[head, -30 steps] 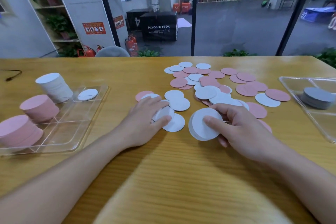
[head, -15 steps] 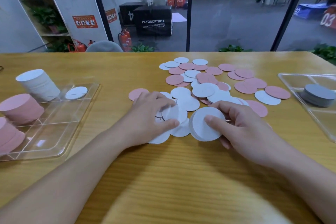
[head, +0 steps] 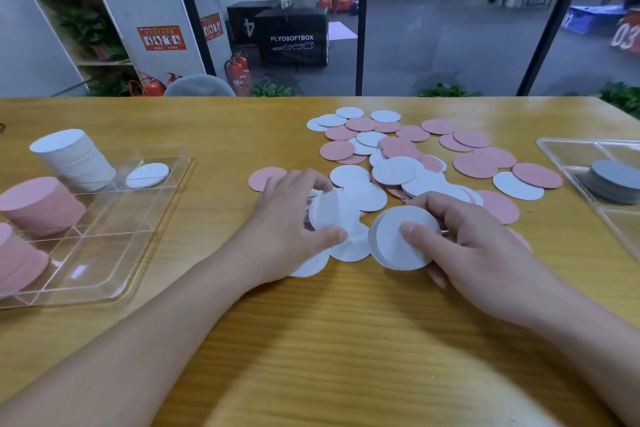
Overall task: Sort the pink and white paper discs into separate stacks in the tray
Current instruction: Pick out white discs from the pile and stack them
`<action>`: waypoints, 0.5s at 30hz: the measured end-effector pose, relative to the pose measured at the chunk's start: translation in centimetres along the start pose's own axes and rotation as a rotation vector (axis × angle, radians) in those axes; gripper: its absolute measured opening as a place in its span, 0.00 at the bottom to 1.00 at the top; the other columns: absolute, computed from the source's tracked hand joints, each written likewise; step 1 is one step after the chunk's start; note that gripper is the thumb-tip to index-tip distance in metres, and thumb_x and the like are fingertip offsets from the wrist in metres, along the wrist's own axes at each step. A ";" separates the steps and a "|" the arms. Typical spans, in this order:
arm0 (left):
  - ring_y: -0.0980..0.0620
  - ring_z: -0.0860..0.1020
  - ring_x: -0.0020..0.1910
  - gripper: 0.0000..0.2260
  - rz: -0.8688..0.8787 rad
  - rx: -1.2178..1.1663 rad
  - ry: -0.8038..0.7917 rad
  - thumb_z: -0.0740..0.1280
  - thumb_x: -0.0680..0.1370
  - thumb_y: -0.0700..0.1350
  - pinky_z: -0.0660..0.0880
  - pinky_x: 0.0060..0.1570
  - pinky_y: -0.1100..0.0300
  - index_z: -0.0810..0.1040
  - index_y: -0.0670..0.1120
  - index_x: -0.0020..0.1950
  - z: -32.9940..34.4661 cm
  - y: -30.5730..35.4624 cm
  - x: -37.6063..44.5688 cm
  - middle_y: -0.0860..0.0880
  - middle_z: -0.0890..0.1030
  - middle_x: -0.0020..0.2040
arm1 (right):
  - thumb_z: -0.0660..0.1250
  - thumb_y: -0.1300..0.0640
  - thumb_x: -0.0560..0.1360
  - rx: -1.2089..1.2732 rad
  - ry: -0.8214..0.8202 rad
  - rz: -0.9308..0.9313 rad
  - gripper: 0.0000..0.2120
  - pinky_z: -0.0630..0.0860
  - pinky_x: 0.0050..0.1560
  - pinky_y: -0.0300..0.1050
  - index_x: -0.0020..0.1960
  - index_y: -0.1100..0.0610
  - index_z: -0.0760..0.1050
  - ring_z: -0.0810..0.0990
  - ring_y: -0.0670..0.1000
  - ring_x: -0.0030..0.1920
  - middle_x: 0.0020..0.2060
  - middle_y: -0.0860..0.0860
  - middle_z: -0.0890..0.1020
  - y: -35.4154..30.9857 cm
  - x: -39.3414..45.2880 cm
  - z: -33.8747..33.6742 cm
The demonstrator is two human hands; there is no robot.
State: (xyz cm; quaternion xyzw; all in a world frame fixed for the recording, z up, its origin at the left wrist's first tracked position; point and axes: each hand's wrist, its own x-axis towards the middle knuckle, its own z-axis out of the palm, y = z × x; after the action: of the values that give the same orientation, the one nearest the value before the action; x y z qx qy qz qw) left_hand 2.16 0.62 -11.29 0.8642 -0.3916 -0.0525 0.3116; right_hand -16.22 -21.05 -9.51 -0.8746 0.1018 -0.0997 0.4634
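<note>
The right hand (head: 485, 250) holds a small stack of white discs (head: 403, 239) tilted up off the wooden table (head: 346, 340), its thumb pressed flat across the top disc and the other fingers curled round the stack's far edge and underside. Just left of that thumb, the left hand (head: 287, 229) pinches a single white disc (head: 327, 213), blurred, between the thumb at the disc's near edge and the fingertips at its far edge. Under and beside the left fingers lie more overlapping white discs (head: 349, 246) flat on the table, touching the held stack's left rim.

Beyond both sets of fingertips spreads the loose pile of pink and white discs (head: 408, 156), many overlapping. 1 pink disc (head: 265, 178) lies just beyond the left knuckles, partly hidden by them.

Well to the left of the left hand sits a clear compartment tray (head: 104, 253). Its far compartments hold a tall stack of white discs (head: 74, 158) and, beside it, 1 flat white disc (head: 147, 175). Nearer compartments on the tray's left side hold 2 pink stacks (head: 40, 203), the closer one cut off by the frame edge. Well to the right of the right hand, a second clear tray (head: 568, 156) holds a grey disc stack (head: 613, 180).
</note>
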 end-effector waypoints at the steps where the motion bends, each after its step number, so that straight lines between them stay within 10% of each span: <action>1: 0.55 0.72 0.64 0.20 0.000 -0.073 0.022 0.79 0.76 0.55 0.74 0.57 0.58 0.74 0.62 0.62 -0.2 0.1 0.0 0.67 0.74 0.59 | 0.65 0.50 0.87 -0.003 0.003 0.002 0.08 0.66 0.29 0.36 0.52 0.52 0.78 0.71 0.47 0.27 0.27 0.43 0.75 -0.1 0.0 0.0; 8: 0.52 0.76 0.45 0.02 0.048 -0.487 0.070 0.75 0.83 0.45 0.71 0.48 0.58 0.84 0.50 0.55 -1.0 0.7 -0.6 0.44 0.86 0.42 | 0.61 0.48 0.89 0.056 -0.034 0.008 0.08 0.67 0.32 0.48 0.54 0.48 0.76 0.72 0.51 0.30 0.30 0.50 0.74 -0.4 -0.2 -0.3; 15: 0.51 0.73 0.40 0.03 0.117 -0.570 -0.100 0.68 0.87 0.39 0.71 0.42 0.62 0.81 0.44 0.57 0.1 2.3 -1.5 0.46 0.81 0.40 | 0.62 0.50 0.89 0.128 -0.084 -0.034 0.05 0.80 0.41 0.61 0.57 0.48 0.75 0.84 0.61 0.36 0.36 0.56 0.84 -0.2 -0.3 0.1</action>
State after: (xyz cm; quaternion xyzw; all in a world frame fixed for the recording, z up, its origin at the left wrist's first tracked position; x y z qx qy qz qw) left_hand -0.42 0.49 -10.27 0.7141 -0.4249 -0.1848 0.5248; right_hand -16.49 -20.78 -9.41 -0.8483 0.0606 -0.0770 0.5204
